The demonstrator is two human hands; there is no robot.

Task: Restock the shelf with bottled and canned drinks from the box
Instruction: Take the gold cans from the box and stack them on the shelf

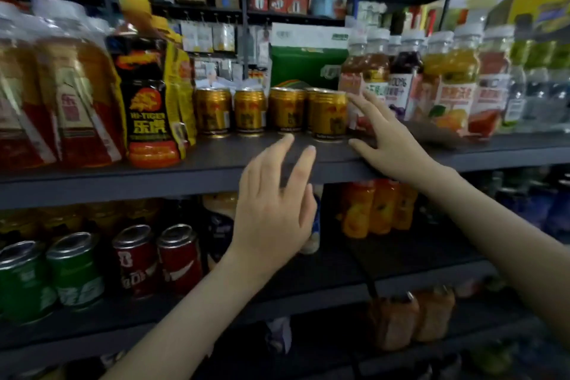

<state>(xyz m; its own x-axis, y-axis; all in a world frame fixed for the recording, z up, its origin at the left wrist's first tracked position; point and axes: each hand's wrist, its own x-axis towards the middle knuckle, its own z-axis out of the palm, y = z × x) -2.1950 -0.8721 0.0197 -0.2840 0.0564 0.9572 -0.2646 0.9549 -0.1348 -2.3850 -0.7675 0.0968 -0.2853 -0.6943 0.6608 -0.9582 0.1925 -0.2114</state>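
Note:
Several gold cans stand in a row on the grey upper shelf (216, 163). The rightmost gold can (328, 116) sits closest to the shelf's front edge. My right hand (385, 139) is spread open just to the right of that can, fingers near it but holding nothing. Lower down, my left hand (274, 200) hovers in front of the shelf edge below the cans, fingers apart and empty. The box is not in view.
Left of the cans stand a black Hi-Tiger bottle (148, 102) and large tea bottles (71, 95). Juice bottles (453, 83) crowd the right. A green carton (308, 62) sits behind the cans. Red cans (160, 259) and green cans (49, 278) fill the lower shelf.

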